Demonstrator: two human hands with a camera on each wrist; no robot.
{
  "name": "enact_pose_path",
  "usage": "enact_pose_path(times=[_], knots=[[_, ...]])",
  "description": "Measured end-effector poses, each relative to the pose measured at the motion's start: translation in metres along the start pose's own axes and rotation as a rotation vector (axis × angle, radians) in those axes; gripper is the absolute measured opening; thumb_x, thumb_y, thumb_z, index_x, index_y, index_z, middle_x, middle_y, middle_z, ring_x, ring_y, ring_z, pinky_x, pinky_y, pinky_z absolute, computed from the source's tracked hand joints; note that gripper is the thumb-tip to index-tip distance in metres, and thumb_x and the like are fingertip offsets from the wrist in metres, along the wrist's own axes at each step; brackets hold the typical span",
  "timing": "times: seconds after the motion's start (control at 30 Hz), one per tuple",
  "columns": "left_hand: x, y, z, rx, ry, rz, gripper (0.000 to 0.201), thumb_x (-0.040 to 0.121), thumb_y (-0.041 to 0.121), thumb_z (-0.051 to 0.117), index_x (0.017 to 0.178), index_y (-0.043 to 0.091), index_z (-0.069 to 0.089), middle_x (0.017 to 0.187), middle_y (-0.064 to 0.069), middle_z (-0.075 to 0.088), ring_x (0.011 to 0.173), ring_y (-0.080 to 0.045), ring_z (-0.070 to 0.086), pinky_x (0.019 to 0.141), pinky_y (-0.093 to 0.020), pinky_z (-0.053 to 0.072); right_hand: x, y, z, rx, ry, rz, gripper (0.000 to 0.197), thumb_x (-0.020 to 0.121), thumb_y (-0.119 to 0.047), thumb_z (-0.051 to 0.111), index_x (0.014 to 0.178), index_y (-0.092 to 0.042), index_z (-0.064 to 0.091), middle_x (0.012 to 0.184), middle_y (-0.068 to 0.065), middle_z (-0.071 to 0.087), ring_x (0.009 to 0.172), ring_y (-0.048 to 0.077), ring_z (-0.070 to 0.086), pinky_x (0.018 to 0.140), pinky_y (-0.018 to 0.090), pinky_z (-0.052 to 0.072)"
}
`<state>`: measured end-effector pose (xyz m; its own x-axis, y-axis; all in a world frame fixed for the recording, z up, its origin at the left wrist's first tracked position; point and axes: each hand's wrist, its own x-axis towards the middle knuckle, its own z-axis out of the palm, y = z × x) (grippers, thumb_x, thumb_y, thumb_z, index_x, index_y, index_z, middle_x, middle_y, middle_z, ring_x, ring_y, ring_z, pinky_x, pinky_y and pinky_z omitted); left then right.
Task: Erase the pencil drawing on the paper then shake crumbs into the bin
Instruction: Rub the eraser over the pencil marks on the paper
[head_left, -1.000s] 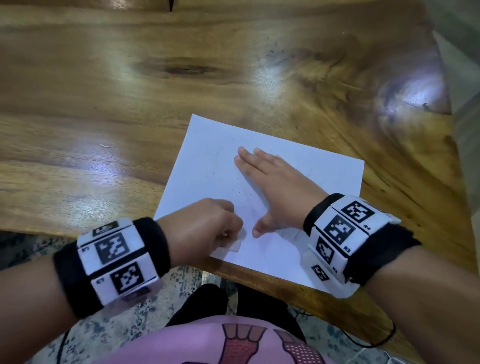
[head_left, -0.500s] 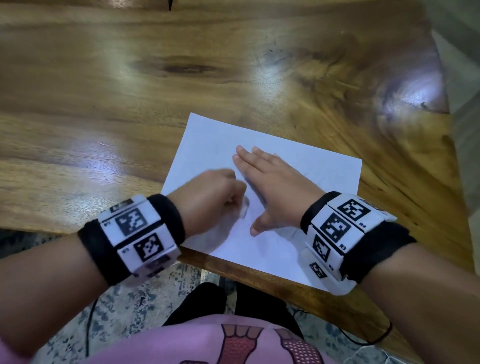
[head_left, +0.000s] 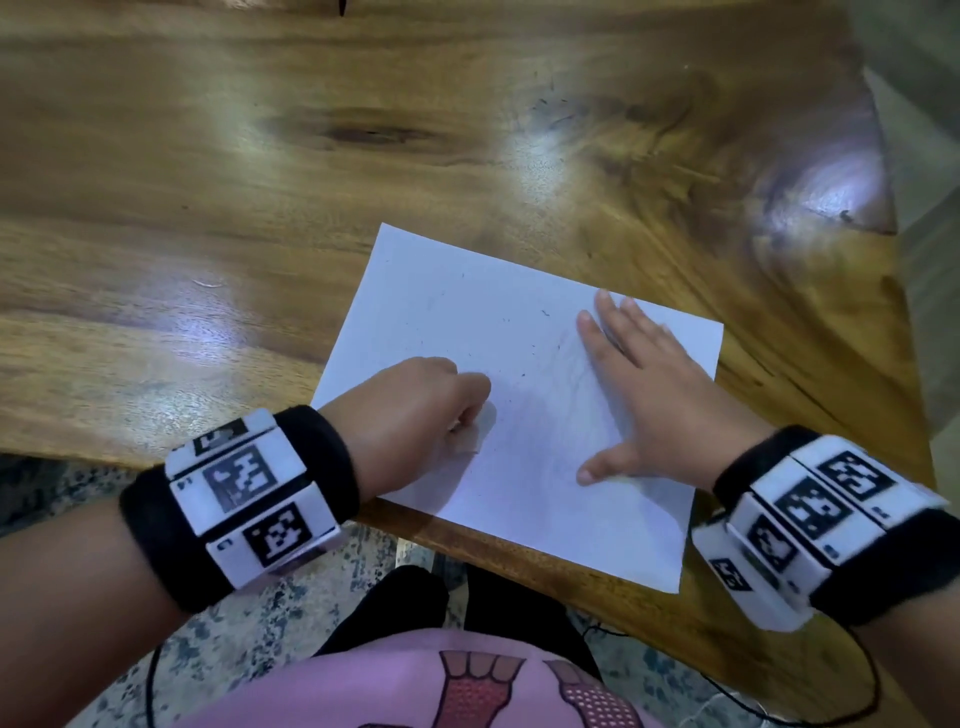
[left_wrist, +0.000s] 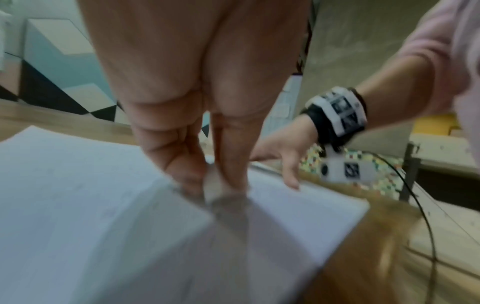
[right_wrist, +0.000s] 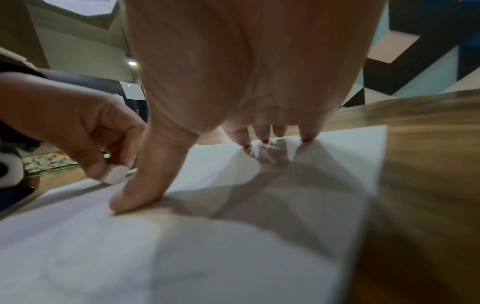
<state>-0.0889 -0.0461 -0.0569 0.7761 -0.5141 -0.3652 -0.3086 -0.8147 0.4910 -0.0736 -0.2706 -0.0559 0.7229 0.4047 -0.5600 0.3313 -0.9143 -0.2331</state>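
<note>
A white sheet of paper (head_left: 467, 332) lies on the wooden table near its front edge, with faint pencil marks and dark crumbs (head_left: 545, 313) scattered on it. My left hand (head_left: 421, 410) pinches a small white eraser (right_wrist: 114, 174) against the paper's left part; the eraser (head_left: 480, 426) shows only as a blurred pale block under the knuckles. My right hand (head_left: 644, 384) lies flat with straight fingers pressing the paper's right half, thumb spread toward me. In the right wrist view the paper (right_wrist: 233, 236) puckers slightly under the fingertips (right_wrist: 265, 137).
The wooden table (head_left: 260, 208) stretches away ahead and to the left; its right corner (head_left: 878, 223) and front edge are close. Below the edge are a patterned floor (head_left: 52, 488) and my lap. A thin black cable (left_wrist: 426, 205) hangs by the table's right side.
My right hand slid rightward across the paper, baring the middle. The left hand with the eraser moved forward and back over the lower left part.
</note>
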Motion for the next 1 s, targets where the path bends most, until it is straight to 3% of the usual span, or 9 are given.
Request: enact_pose_path(times=[0.1, 0.27, 0.37, 0.5, 0.6, 0.7, 0.83, 0.9, 1.0], knots=[[0.024, 0.006, -0.017, -0.021, -0.02, -0.017, 0.015, 0.077, 0.028, 0.067, 0.088, 0.019, 0.062, 0.058, 0.012, 0.046, 0.054, -0.002, 0.042, 0.051, -0.015, 0.03, -0.003, 0.004, 0.002, 0.039, -0.018, 0.001, 0.136, 0.058, -0.065, 0.072, 0.144, -0.021, -0.024, 0.142, -0.009, -0.042, 0.134, 0.007, -0.034, 0.112, 0.028, -0.017], [0.061, 0.026, -0.026, 0.037, 0.088, 0.039, 0.007, 0.078, 0.014, 0.062, 0.08, 0.008, 0.063, 0.072, 0.0, 0.048, 0.069, -0.018, 0.041, 0.055, -0.024, 0.018, -0.004, 0.004, 0.002, 0.049, -0.006, 0.005, 0.136, 0.058, -0.064, 0.073, 0.145, -0.021, -0.023, 0.148, -0.006, -0.038, 0.135, 0.008, -0.033, 0.113, 0.028, -0.017], [0.033, 0.018, -0.007, -0.031, 0.095, 0.098, 0.014, 0.073, 0.018, 0.058, 0.06, 0.012, 0.056, 0.065, -0.007, 0.05, 0.061, -0.024, 0.044, 0.058, -0.025, 0.025, -0.005, 0.004, 0.001, 0.058, -0.004, 0.009, 0.134, 0.06, -0.063, 0.074, 0.145, -0.022, -0.022, 0.148, -0.006, -0.037, 0.131, 0.003, -0.034, 0.111, 0.027, -0.018], [-0.009, 0.003, 0.01, -0.065, -0.146, 0.075, 0.014, 0.074, 0.01, 0.064, 0.065, 0.017, 0.056, 0.066, 0.009, 0.044, 0.062, -0.014, 0.05, 0.057, -0.022, 0.036, -0.005, 0.003, 0.001, 0.059, 0.002, 0.003, 0.133, 0.061, -0.062, 0.074, 0.145, -0.021, -0.021, 0.149, -0.006, -0.036, 0.136, 0.01, -0.032, 0.11, 0.027, -0.018], [0.016, 0.008, -0.002, -0.046, -0.014, 0.097, 0.012, 0.071, 0.011, 0.062, 0.061, 0.017, 0.06, 0.065, 0.007, 0.044, 0.063, -0.017, 0.048, 0.054, -0.02, 0.028, -0.005, 0.002, 0.001, 0.052, 0.004, 0.011, 0.134, 0.061, -0.062, 0.073, 0.145, -0.021, -0.022, 0.15, -0.005, -0.036, 0.138, 0.011, -0.031, 0.111, 0.027, -0.018], [0.042, 0.012, -0.011, -0.024, 0.145, 0.064, 0.009, 0.072, 0.008, 0.063, 0.063, 0.01, 0.061, 0.07, -0.005, 0.051, 0.065, -0.025, 0.051, 0.057, -0.024, 0.031, -0.005, 0.002, 0.001, 0.057, 0.004, 0.013, 0.134, 0.06, -0.062, 0.074, 0.145, -0.023, -0.022, 0.149, -0.007, -0.036, 0.137, 0.009, -0.032, 0.109, 0.026, -0.019], [0.008, 0.008, 0.005, -0.125, -0.009, 0.111, 0.012, 0.071, 0.02, 0.06, 0.06, 0.016, 0.057, 0.068, 0.002, 0.048, 0.061, -0.017, 0.05, 0.056, -0.009, 0.031, -0.004, 0.003, 0.0, 0.079, 0.003, 0.011, 0.134, 0.06, -0.061, 0.075, 0.145, -0.024, -0.021, 0.149, -0.008, -0.036, 0.136, 0.007, -0.032, 0.109, 0.025, -0.02], [-0.003, 0.006, 0.011, -0.134, -0.1, 0.083, 0.01, 0.074, 0.014, 0.062, 0.064, 0.015, 0.059, 0.073, 0.003, 0.05, 0.065, -0.012, 0.05, 0.059, -0.003, 0.032, -0.004, 0.002, 0.0, 0.075, 0.005, 0.017, 0.134, 0.06, -0.061, 0.075, 0.146, -0.023, -0.021, 0.149, -0.008, -0.036, 0.137, 0.009, -0.032, 0.111, 0.027, -0.019], [0.024, 0.01, 0.0, -0.077, -0.026, 0.075, 0.007, 0.073, 0.007, 0.063, 0.07, 0.013, 0.063, 0.072, 0.003, 0.047, 0.068, -0.018, 0.048, 0.055, -0.006, 0.029, -0.004, 0.0, 0.0, 0.062, 0.013, 0.029, 0.134, 0.061, -0.06, 0.075, 0.146, -0.022, -0.02, 0.15, -0.006, -0.036, 0.138, 0.011, -0.032, 0.113, 0.029, -0.017]])
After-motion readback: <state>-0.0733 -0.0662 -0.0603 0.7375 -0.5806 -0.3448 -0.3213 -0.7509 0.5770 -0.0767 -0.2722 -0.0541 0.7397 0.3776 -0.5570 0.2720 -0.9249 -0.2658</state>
